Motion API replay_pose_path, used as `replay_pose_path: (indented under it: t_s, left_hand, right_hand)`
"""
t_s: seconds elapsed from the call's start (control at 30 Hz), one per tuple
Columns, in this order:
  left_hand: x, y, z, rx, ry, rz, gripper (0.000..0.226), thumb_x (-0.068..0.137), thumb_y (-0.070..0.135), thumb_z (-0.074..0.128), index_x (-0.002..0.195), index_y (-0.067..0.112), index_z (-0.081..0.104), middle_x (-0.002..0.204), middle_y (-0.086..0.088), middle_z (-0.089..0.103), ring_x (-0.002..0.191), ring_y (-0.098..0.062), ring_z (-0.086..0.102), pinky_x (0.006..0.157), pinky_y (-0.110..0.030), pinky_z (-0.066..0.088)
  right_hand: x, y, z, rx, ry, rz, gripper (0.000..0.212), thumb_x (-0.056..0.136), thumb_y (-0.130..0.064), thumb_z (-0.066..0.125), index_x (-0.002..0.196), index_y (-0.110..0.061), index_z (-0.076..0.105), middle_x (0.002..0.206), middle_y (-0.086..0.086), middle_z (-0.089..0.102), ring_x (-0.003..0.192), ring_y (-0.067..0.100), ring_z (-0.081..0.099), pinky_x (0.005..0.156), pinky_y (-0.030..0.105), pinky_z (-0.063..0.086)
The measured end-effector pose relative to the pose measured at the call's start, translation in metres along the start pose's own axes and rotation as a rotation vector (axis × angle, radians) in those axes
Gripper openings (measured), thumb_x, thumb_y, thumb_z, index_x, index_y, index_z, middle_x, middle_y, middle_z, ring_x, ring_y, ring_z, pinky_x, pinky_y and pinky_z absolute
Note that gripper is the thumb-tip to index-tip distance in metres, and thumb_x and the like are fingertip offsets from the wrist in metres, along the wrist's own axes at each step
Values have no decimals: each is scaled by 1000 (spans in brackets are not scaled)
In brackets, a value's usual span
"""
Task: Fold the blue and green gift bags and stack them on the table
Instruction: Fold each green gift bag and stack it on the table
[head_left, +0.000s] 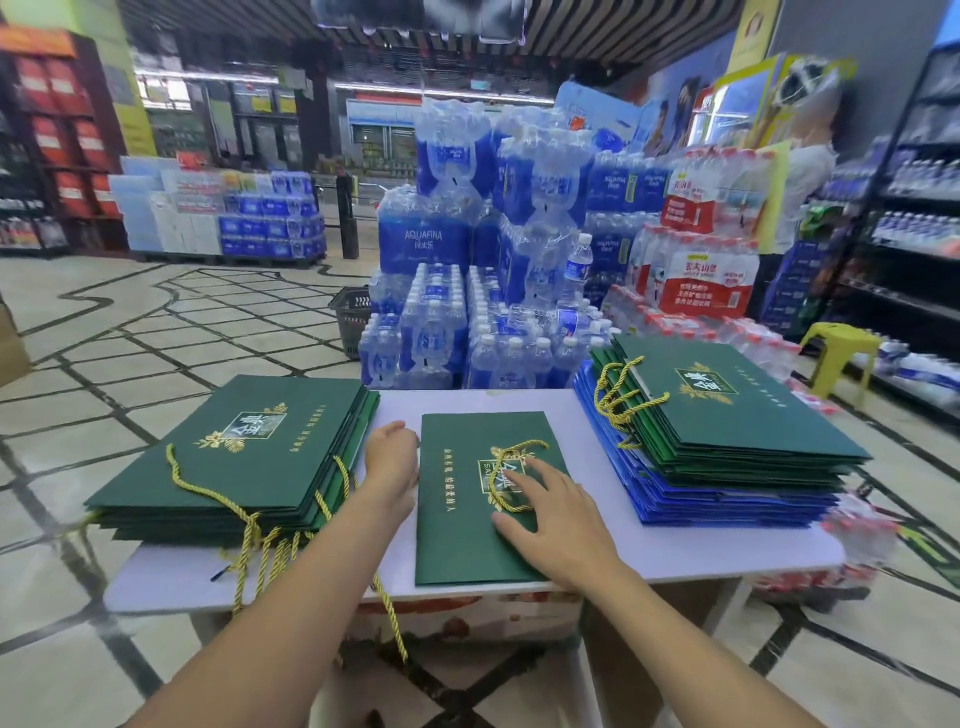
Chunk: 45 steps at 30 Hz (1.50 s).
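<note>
A folded green gift bag (462, 525) lies flat in the middle of the white table (701, 551), its gold cord handle on top. My right hand (550, 514) presses flat on it with spread fingers, beside the gold logo. My left hand (392, 452) is at the bag's left edge with its fingers curled, between the bag and a stack of flat green bags (244, 452) on the left. On the right, a pile of green bags (727, 405) sits on blue bags (717, 499).
Stacked packs of bottled water (467, 291) rise just behind the table. A black shopping basket (353, 312) stands on the tiled floor. A yellow stool (841, 353) and shelving are at the right. Gold cords hang over the table's front edge.
</note>
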<state>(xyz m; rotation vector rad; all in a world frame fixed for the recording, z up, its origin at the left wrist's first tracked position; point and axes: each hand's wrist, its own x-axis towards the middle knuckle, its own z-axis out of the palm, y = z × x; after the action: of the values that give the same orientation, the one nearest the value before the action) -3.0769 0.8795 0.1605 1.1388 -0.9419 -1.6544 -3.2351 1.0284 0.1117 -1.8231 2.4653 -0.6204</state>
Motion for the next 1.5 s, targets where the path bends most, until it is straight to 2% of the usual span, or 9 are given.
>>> replay_pose_path:
  t_s: [0.17,0.33,0.6,0.8,0.9,1.1,1.2,1.33,1.5]
  left_hand:
    - [-11,9,-8,-33,-112,-152,12,97,1,45,100,4,56,83,-13,66,58,-22,62,52,-28,49]
    - [-36,-13,-13,213,-372,-45,33,99,2,51,127,14,62,100,-13,78,83,-32,75,69,-41,62]
    - [-68,-6,-20,186,-332,258,52,105,6,52,132,51,51,112,14,76,99,-18,76,80,-42,63]
    - [-63,52,6,91,-291,380,60,101,4,55,145,44,45,126,8,71,107,-21,73,89,-48,62]
    - [-64,74,45,101,-315,402,52,97,5,55,132,44,51,118,7,74,106,-21,73,88,-47,62]
    - [-73,75,149,288,-478,404,55,99,14,58,145,36,40,114,14,66,99,-9,67,62,-23,56]
    - [-80,59,198,397,-544,382,58,95,22,64,147,29,40,115,12,64,101,-10,64,73,-23,54]
    - [-43,10,257,604,-537,378,93,54,57,62,143,37,44,133,4,63,117,-24,63,99,-43,55]
    - [-57,-23,266,839,-523,322,91,68,56,64,150,26,41,152,-7,40,136,-31,46,113,-49,42]
  right_hand:
    - [2,1,-2,52,43,13,67,93,-71,40,152,-39,42,162,-11,32,147,13,30,121,40,28]
    - [2,2,-1,76,63,23,64,93,-70,42,149,-39,45,160,-11,34,146,12,30,120,38,30]
    - [14,-11,-27,197,71,212,79,91,-76,42,156,-33,33,164,-5,24,146,21,34,112,45,40]
    - [42,-28,-102,349,208,157,78,94,-57,62,157,-17,37,153,5,43,140,20,42,110,34,36]
    - [50,-17,-158,309,287,145,78,91,-56,66,155,-20,41,153,4,44,141,22,41,112,38,36]
    - [42,54,-249,185,378,232,73,88,-52,73,149,-19,50,149,3,52,135,25,49,104,39,42]
    - [32,105,-268,124,350,328,74,86,-60,71,147,-23,51,148,5,53,133,28,51,102,41,44]
    - [18,160,-263,94,320,437,78,84,-62,72,147,-21,52,150,7,53,134,30,52,103,40,44]
    - [1,200,-230,51,208,508,77,87,-64,66,148,-19,50,149,8,53,133,30,51,103,41,45]
